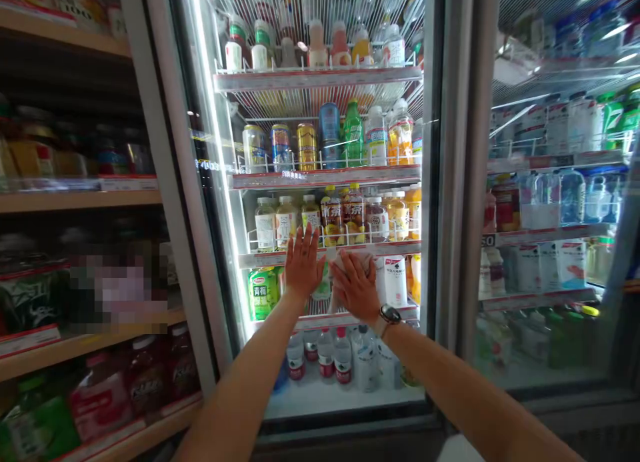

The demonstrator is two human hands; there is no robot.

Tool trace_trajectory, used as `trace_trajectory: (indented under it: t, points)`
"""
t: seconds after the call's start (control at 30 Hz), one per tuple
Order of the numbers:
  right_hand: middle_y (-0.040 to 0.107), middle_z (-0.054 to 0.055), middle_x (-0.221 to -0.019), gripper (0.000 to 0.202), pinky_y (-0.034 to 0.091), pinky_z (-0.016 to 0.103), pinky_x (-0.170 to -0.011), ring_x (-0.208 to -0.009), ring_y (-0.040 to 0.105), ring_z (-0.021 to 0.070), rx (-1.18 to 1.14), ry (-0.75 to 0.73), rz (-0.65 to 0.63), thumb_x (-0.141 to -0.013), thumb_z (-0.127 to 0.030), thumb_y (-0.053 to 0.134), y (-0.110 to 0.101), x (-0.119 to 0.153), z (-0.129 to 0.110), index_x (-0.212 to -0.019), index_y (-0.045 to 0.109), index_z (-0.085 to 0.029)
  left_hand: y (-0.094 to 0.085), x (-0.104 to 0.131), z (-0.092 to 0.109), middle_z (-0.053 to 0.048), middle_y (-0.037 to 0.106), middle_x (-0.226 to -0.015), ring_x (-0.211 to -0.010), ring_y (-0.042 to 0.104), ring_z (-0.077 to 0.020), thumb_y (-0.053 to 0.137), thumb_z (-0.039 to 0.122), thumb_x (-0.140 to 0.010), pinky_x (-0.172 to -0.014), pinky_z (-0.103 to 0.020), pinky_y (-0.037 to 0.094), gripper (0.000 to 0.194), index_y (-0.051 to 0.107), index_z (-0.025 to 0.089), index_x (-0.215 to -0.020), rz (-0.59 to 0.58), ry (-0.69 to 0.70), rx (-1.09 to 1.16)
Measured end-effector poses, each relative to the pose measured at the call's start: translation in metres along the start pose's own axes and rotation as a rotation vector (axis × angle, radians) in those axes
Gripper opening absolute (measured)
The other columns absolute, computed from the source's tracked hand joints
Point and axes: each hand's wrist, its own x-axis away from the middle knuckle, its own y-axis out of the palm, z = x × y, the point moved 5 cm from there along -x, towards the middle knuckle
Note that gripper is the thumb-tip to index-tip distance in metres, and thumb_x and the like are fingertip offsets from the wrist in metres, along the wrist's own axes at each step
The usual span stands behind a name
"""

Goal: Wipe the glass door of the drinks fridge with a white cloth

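The glass door of a lit drinks fridge stands in front of me. On its middle my left hand lies flat with fingers spread, holding nothing. Just to the right, my right hand, with a watch on its wrist, presses a pale cloth against the glass. Part of the cloth is hidden beneath the palm and fingers. Behind the hands, through the glass, are iced tea bottles, white cartons and a green package.
Wooden shelves with bottles and packages run along the left. To the right, beyond a metal door frame, another glass-fronted fridge holds bottles and cartons. Small water bottles stand at the bottom of the middle fridge.
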Motion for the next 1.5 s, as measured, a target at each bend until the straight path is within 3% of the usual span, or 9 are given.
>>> trace_trajectory:
  t: [0.17, 0.27, 0.37, 0.6, 0.73, 1.17, 1.27, 1.37, 1.5]
  points:
    - [0.056, 0.01, -0.142, 0.049, -0.002, 0.057, -0.118, -0.14, 0.038, 0.0277, -0.004, -0.055, -0.064, -0.095, -0.036, 0.049, 0.024, 0.109, -0.021, -0.144, 0.047, -0.03, -0.002, 0.001, 0.0, -0.006, 0.019, -0.162, -0.151, 0.011, -0.0251, 0.04, 0.036, -0.098, -0.124, -0.049, 0.014, 0.068, 0.008, 0.022, -0.157, 0.032, 0.008, 0.01]
    - [0.06, 0.008, -0.138, 0.046, -0.002, 0.052, -0.119, -0.138, 0.04, 0.0254, -0.003, -0.045, -0.032, -0.096, -0.033, 0.048, 0.028, 0.127, -0.022, -0.141, 0.05, -0.031, -0.001, 0.001, 0.0, -0.006, 0.019, -0.162, -0.151, 0.011, -0.0253, 0.04, 0.036, -0.098, -0.123, -0.05, 0.014, 0.069, 0.007, 0.022, -0.157, 0.035, 0.003, 0.018]
    - [0.054, 0.009, -0.144, 0.047, -0.002, 0.051, -0.119, -0.138, 0.041, 0.025, -0.006, 0.001, -0.015, -0.097, -0.035, 0.046, 0.018, 0.087, -0.01, -0.144, 0.046, -0.032, -0.001, 0.0, 0.0, -0.006, 0.019, -0.162, -0.15, 0.012, -0.0256, 0.04, 0.036, -0.098, -0.123, -0.049, 0.015, 0.069, 0.007, 0.022, -0.157, 0.035, 0.003, 0.0]
    - [0.029, 0.012, -0.159, 0.051, 0.002, 0.058, -0.118, -0.148, 0.022, 0.0271, 0.071, 0.147, 0.127, -0.1, -0.037, 0.038, -0.041, -0.088, 0.08, -0.15, 0.037, -0.025, 0.0, -0.001, 0.0, -0.007, 0.019, -0.162, -0.15, 0.012, -0.0259, 0.044, 0.036, -0.097, -0.124, -0.048, 0.012, 0.071, 0.009, 0.021, -0.157, 0.037, 0.019, -0.004]
    - [0.024, 0.011, -0.161, 0.054, 0.006, 0.06, -0.118, -0.149, 0.018, 0.0277, 0.126, 0.247, 0.172, -0.098, -0.035, 0.038, -0.055, -0.11, 0.112, -0.151, 0.034, -0.025, -0.002, -0.001, 0.001, -0.006, 0.018, -0.162, -0.151, 0.011, -0.0248, 0.046, 0.035, -0.097, -0.124, -0.047, 0.011, 0.073, 0.007, 0.022, -0.157, 0.05, 0.021, -0.008]
    - [0.031, 0.013, -0.158, 0.065, 0.016, 0.067, -0.112, -0.144, 0.03, 0.0364, 0.098, 0.205, -0.053, -0.095, -0.03, 0.046, 0.016, 0.142, 0.057, -0.155, 0.022, -0.033, -0.003, -0.002, 0.002, -0.006, 0.016, -0.162, -0.151, 0.011, -0.0248, 0.047, 0.033, -0.096, -0.124, -0.047, 0.011, 0.075, 0.005, 0.022, -0.157, 0.055, 0.027, -0.014]
    - [0.04, 0.01, -0.154, 0.061, 0.02, 0.062, -0.113, -0.142, 0.033, 0.0349, 0.101, 0.206, -0.062, -0.095, -0.029, 0.044, 0.022, 0.171, 0.053, -0.153, 0.027, -0.034, -0.003, -0.003, 0.001, -0.005, 0.016, -0.162, -0.15, 0.012, -0.0249, 0.048, 0.033, -0.095, -0.124, -0.047, 0.01, 0.075, 0.007, 0.023, -0.157, 0.065, 0.025, 0.004]
    - [0.038, 0.012, -0.154, 0.057, 0.02, 0.061, -0.113, -0.143, 0.032, 0.0335, 0.11, 0.195, -0.074, -0.096, -0.029, 0.043, 0.01, 0.142, 0.067, -0.151, 0.033, -0.03, -0.001, -0.004, -0.001, -0.004, 0.016, -0.162, -0.15, 0.013, -0.0259, 0.049, 0.034, -0.095, -0.124, -0.048, 0.01, 0.074, 0.009, 0.025, -0.156, 0.079, 0.018, 0.054]
    - [0.028, 0.014, -0.159, 0.054, 0.013, 0.062, -0.116, -0.146, 0.023, 0.0323, 0.133, 0.188, -0.035, -0.097, -0.034, 0.042, -0.027, 0.039, 0.111, -0.149, 0.038, -0.025, 0.0, -0.005, -0.001, -0.003, 0.015, -0.162, -0.15, 0.012, -0.0271, 0.049, 0.036, -0.094, -0.124, -0.05, 0.011, 0.074, 0.01, 0.026, -0.156, 0.093, 0.023, 0.09]
